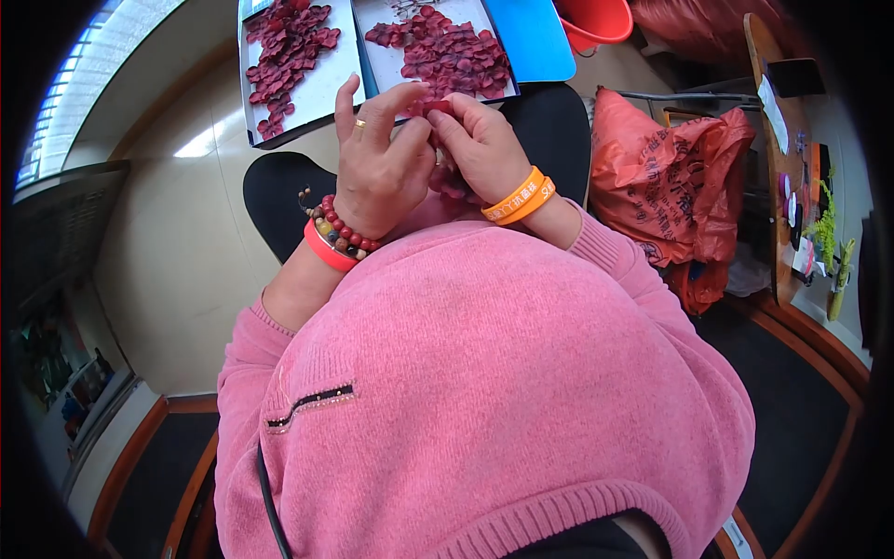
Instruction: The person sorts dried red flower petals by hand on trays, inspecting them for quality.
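My left hand (372, 168), with a ring and a beaded bracelet, is bent round dark red petals, its little finger raised. My right hand (489, 149), wearing orange wristbands, meets it and pinches a red petal (437, 108) between thumb and fingers. More dark red petals (451, 181) show below and between the hands. Just beyond my hands stands a white box (335, 79) with a spread of dark red petals (275, 70). The neighbouring white box (470, 11) holds another heap of petals (456, 61). The fingertips partly hide what they hold.
A blue lid or folder (531, 42) lies right of the boxes, with a red bucket (596, 20) behind it. Red plastic bags (666, 172) stand at my right, near a wooden table (771, 177) with plants (826, 228). Pale tiled floor (177, 252) lies to the left.
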